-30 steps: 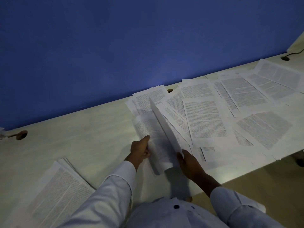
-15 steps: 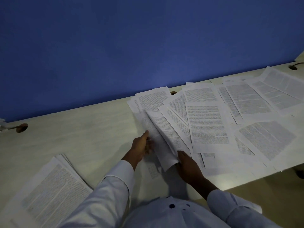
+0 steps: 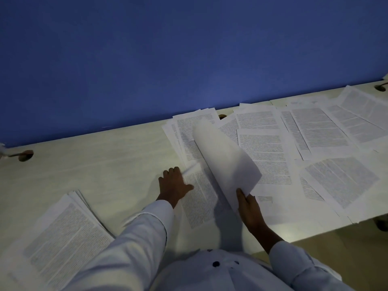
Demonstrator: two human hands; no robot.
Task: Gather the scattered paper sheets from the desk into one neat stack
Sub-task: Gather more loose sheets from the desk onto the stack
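One curled sheet (image 3: 226, 160), pinched by right hand (image 3: 248, 206)

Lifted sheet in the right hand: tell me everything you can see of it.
The lifted sheet is thin white paper, its blank side facing the camera, bowed into a loose curl. It slants above the scattered printed sheets at mid-desk, far end toward the blue wall. The right hand pinches its near corner. Whether its lower edge touches the papers beneath cannot be told.

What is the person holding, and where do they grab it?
Right hand pinches the curled sheet by its near edge; left hand just presses a flat sheet.
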